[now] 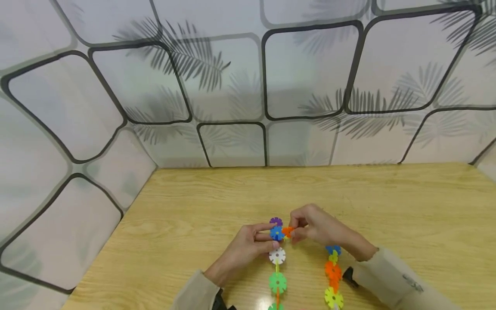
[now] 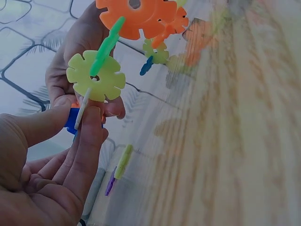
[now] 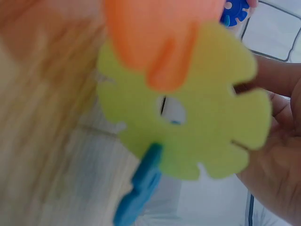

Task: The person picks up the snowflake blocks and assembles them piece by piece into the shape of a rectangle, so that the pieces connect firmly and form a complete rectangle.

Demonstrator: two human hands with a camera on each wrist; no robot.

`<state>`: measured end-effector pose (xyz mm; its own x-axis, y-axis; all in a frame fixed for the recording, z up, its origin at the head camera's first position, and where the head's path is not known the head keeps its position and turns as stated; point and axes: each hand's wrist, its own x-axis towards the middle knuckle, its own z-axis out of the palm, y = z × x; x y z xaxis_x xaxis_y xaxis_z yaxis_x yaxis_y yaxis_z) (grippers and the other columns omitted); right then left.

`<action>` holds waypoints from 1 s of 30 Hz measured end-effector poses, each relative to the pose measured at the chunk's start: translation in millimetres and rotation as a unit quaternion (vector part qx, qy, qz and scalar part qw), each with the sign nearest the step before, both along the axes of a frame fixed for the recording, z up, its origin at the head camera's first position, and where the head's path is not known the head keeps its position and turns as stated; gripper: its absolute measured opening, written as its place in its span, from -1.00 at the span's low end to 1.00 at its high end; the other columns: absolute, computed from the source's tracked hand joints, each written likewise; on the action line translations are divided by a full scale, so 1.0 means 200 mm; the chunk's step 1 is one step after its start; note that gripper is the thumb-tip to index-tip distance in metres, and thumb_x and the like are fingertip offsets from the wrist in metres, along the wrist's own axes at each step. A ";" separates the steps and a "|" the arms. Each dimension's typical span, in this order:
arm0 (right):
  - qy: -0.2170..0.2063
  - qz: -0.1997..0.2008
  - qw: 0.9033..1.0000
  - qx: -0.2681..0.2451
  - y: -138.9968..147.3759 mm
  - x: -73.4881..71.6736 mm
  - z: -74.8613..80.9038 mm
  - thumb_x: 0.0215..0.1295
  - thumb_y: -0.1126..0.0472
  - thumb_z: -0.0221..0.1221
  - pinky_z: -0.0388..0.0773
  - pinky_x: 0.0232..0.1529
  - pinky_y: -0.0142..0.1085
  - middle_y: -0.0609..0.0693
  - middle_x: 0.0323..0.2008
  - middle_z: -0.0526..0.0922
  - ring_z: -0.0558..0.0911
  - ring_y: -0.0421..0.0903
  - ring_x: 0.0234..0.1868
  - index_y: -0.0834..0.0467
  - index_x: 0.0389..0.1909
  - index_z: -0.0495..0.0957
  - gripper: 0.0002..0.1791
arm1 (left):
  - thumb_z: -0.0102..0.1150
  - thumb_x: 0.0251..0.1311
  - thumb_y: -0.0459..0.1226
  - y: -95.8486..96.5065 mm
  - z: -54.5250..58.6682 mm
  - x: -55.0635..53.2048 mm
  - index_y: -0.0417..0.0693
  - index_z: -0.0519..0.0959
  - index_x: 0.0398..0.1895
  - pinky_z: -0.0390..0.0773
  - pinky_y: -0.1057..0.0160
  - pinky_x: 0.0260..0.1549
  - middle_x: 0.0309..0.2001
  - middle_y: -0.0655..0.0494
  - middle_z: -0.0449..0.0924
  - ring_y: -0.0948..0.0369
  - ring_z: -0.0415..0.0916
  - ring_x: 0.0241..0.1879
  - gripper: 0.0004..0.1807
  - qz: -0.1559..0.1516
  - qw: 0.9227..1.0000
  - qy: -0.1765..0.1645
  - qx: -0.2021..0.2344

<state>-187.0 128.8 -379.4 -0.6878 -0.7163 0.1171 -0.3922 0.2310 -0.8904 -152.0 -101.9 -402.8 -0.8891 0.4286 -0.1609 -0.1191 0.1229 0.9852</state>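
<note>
My left hand (image 1: 246, 247) grips a blue notched disc (image 1: 277, 233) near its fingertips; in the left wrist view the thumb presses the blue piece (image 2: 71, 118) from one side. Pinched between my right hand's (image 1: 315, 226) thumb and fingers is an orange disc (image 1: 288, 232), right at the blue disc's edge. A purple disc (image 1: 276, 221) shows just beyond the blue one. Below the left fingers, a white disc (image 1: 277, 256) heads a chain with a green disc (image 1: 277, 282), the pieces slotted into one another. My fingers partly hide the joint by the blue disc.
Under my right forearm lies a second chain, with a blue disc (image 1: 333, 249), orange discs (image 1: 333, 270) and a yellow disc (image 1: 333, 297). Both chains run toward the near edge of view. A patterned wall (image 1: 232, 142) borders the wooden table (image 1: 186, 202) behind.
</note>
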 end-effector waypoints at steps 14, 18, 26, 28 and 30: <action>0.000 0.007 1.000 0.008 -0.01 0.00 -0.01 0.24 0.57 0.24 0.52 -0.47 -0.40 0.06 -0.48 0.69 0.64 -0.14 -0.49 0.30 -0.51 0.54 -0.80 | 0.26 0.31 -0.48 0.00 -0.01 0.01 -0.45 0.37 0.36 0.68 0.25 -0.24 -0.11 -0.21 0.72 0.15 0.70 -0.19 -0.43 -0.007 1.000 0.001 -0.007; 0.010 0.024 0.998 0.049 0.01 -0.01 0.02 0.23 0.51 0.31 0.52 -0.47 -0.41 -0.02 -0.47 0.70 0.62 -0.20 -0.50 0.26 -0.47 0.58 -0.84 | 0.25 0.32 -0.47 0.01 -0.01 0.00 -0.41 0.38 0.36 0.68 0.25 -0.25 -0.11 -0.18 0.73 0.18 0.69 -0.22 -0.44 -0.032 0.999 -0.009 -0.010; 0.017 0.054 0.995 0.080 0.06 -0.10 0.06 0.32 0.47 0.23 0.66 -0.33 -0.27 -0.01 -0.40 0.69 0.67 -0.07 -0.41 0.31 -0.34 0.59 -0.95 | 0.21 0.36 -0.48 -0.03 -0.03 -0.02 -0.33 0.37 0.33 0.69 0.20 -0.23 -0.01 -0.20 0.69 0.13 0.68 -0.16 -0.50 -0.073 0.997 -0.030 0.013; 0.004 0.038 0.996 0.086 0.05 -0.14 0.06 0.36 0.44 0.20 0.66 -0.34 -0.26 0.02 -0.42 0.69 0.66 -0.03 -0.43 0.33 -0.33 0.58 -0.94 | 0.21 0.36 -0.48 -0.04 -0.03 -0.02 -0.33 0.35 0.33 0.69 0.21 -0.22 0.00 -0.20 0.68 0.13 0.68 -0.15 -0.50 -0.075 0.997 -0.030 0.012; -0.009 0.024 0.995 0.094 0.04 -0.17 0.07 0.38 0.43 0.17 0.66 -0.36 -0.25 0.05 -0.43 0.69 0.67 -0.02 -0.44 0.35 -0.33 0.57 -0.92 | 0.20 0.35 -0.49 -0.05 -0.03 -0.02 -0.35 0.34 0.32 0.69 0.22 -0.23 0.00 -0.22 0.68 0.14 0.67 -0.17 -0.50 -0.078 0.997 -0.024 0.011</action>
